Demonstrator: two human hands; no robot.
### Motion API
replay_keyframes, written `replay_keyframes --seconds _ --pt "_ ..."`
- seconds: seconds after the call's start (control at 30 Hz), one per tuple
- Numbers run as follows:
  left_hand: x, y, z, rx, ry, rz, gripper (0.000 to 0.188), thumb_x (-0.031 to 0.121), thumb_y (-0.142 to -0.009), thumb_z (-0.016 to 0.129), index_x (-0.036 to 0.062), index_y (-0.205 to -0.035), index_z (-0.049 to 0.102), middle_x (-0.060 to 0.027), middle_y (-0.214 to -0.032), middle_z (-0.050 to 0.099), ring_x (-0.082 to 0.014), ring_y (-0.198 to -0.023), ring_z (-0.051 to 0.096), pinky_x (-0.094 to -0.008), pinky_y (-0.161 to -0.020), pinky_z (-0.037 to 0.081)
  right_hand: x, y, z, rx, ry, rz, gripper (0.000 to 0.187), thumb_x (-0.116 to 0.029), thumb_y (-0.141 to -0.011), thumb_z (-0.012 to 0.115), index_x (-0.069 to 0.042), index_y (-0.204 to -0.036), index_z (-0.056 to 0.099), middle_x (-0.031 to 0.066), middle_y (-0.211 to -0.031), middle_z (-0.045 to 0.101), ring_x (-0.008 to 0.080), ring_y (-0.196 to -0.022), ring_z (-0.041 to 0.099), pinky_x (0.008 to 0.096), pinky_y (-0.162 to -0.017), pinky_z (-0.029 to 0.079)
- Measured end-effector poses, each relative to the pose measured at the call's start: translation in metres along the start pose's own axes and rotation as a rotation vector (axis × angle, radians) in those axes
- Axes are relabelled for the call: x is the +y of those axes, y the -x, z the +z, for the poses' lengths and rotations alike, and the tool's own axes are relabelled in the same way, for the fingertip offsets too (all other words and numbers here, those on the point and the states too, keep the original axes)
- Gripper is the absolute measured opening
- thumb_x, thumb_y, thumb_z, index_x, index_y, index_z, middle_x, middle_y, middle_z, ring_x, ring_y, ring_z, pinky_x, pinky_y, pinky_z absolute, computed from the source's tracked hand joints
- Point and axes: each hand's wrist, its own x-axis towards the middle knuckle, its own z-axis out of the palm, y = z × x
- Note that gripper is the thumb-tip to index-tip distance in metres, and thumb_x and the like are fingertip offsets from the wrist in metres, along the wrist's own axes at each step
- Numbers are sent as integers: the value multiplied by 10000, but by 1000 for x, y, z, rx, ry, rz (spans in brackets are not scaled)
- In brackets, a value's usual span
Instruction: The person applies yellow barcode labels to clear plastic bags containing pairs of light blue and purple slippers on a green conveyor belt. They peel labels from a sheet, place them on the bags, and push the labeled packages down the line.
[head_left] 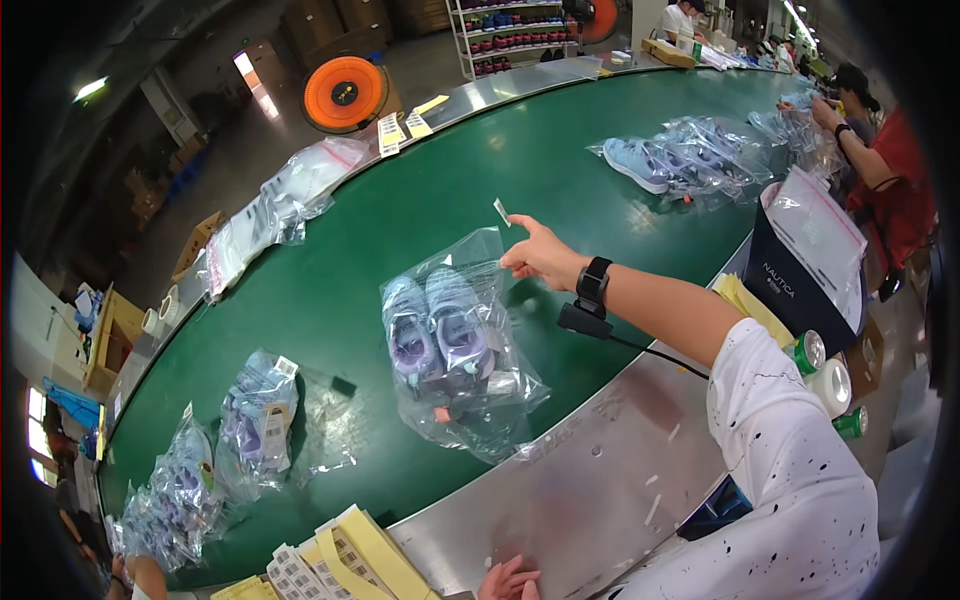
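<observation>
My right hand (545,255) reaches over the green belt with its index finger stretched out. A small white sticker label (502,212) clings to that fingertip. The other fingers are bent in, beside the upper right edge of a clear plastic bag (480,245); whether they pinch it I cannot tell. Inside this bag lies a pair of light blue and lilac shoes (440,325), toes pointing away. Low in the picture, my left hand (510,582) shows partly above the metal edge, fingers apart and holding nothing visible, close to the yellow label sheets (350,560).
More bagged shoes lie on the green belt (560,180), at lower left (258,415) and far right (690,155). Stacked plastic bags (270,215) rest along the far edge. A dark box of bags (800,260) and cans (806,352) stand at right. Co-workers (880,160) are beyond.
</observation>
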Motion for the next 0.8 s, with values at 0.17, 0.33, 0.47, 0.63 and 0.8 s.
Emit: replay_keyframes --seconds 0.17,0.33,0.47,0.63,0.8 --pt "-4 -1 1 -14 12 -7 469 -9 -899 570 -15 -1330 384 -198 -1230 572 -215 -919 631 -302 -818 502 -32 -32 -10 93 62 -264 245 -83 -785 728 -37 -983 592 42 -881 616 133 -788 565 301 -672 467" --pt "-11 1 0 -5 22 8 469 -12 -898 573 -12 -1329 389 -198 -1231 572 -212 -912 630 -301 -812 502 -55 -54 -4 -130 166 6 120 -140 -827 695 -56 -881 628 53 -903 640 155 -862 587 325 -779 469" --pt "-11 1 1 1 35 20 470 -9 -899 578 -14 -1329 389 -199 -1228 573 -210 -916 631 -294 -802 504 -51 -64 2 -240 256 109 113 -121 -826 690 -28 -864 639 73 -864 655 172 -825 623 326 -767 512" --pt "-9 0 -4 -9 10 -1 442 -6 -898 584 -18 -1308 418 -188 -1214 587 -206 -918 636 -290 -800 505 -29 -64 26 -147 242 73 93 -14 -760 705 3 -826 641 94 -744 653 200 -668 660 336 -632 555" --pt "5 -3 -3 -37 -79 -36 380 -3 -909 568 -28 -1273 461 -176 -1178 612 -205 -903 640 -288 -797 509 -17 -36 19 29 291 -205 577 27 -738 697 -6 -1254 441 93 -787 606 171 -653 615 311 -559 528"
